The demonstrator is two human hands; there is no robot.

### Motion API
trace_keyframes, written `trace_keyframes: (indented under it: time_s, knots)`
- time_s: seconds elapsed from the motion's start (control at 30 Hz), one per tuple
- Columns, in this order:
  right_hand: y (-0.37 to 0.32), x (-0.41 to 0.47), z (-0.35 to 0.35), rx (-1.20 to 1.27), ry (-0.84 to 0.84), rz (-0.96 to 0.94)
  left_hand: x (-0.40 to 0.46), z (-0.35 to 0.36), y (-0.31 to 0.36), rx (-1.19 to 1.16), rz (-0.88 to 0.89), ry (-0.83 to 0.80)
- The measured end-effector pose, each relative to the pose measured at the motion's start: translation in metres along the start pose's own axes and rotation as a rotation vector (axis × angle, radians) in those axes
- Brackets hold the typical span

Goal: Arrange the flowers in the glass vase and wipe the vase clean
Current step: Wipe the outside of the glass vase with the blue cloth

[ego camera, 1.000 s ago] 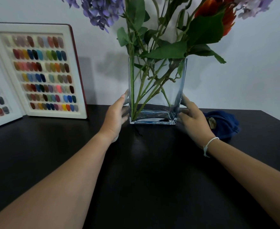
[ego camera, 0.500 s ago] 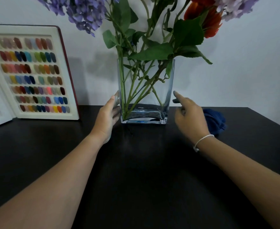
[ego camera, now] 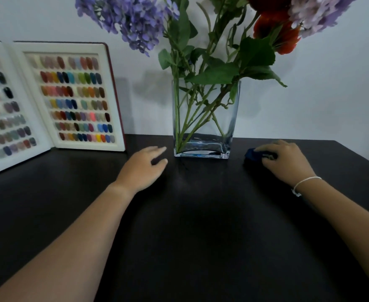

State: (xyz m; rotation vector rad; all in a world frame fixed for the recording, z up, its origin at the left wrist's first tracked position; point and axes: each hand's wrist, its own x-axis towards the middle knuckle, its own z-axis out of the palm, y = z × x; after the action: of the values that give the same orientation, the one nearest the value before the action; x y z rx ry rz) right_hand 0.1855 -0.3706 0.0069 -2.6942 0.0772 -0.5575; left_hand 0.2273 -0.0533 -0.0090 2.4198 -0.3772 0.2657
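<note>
A clear rectangular glass vase [ego camera: 229, 118] stands on the black table [ego camera: 201, 225] by the wall. It holds purple flowers [ego camera: 133, 20], a red flower [ego camera: 277, 33] and green stems. My left hand [ego camera: 143, 168] hovers just left of the vase base, fingers apart, touching nothing. My right hand [ego camera: 285, 161] lies right of the vase on a dark blue cloth [ego camera: 253, 154], covering most of it. Whether its fingers have closed on the cloth is unclear.
An open white display book [ego camera: 70, 97] with several rows of coloured nail samples leans against the wall at the left. A pale wall rises directly behind the vase. The table's right edge runs diagonally at the far right.
Both hands have let go of the vase sides. My left hand has drawn back a little to the left, and my right hand has moved right onto the blue cloth.
</note>
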Motion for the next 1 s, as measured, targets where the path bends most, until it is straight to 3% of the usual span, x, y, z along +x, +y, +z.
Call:
trace_keyframes:
  time_s: [0.17, 0.27, 0.37, 0.57, 0.8, 1.0]
  knots:
    - [-0.042, -0.019, 0.001, 0.158, 0.094, -0.21, -0.03, -0.021, -0.017, 0.304, -0.064, -0.141]
    - [-0.085, -0.021, 0.016, 0.164, 0.031, -0.289, -0.039, -0.025, -0.02, 0.348, -0.088, -0.159]
    - [-0.123, -0.018, 0.041, 0.016, -0.063, -0.329, -0.04, -0.026, -0.02, 0.326, -0.082, -0.135]
    - [-0.154, -0.001, 0.058, -0.267, -0.194, -0.309, -0.035, -0.023, -0.025, 0.307, -0.055, -0.097]
    - [-0.136, -0.008, 0.034, -0.378, -0.388, -0.319, -0.035, -0.022, -0.026, 0.31, -0.042, -0.085]
    - [-0.148, -0.009, 0.04, -0.332, -0.297, -0.268, -0.033, -0.02, -0.026, 0.33, -0.03, -0.074]
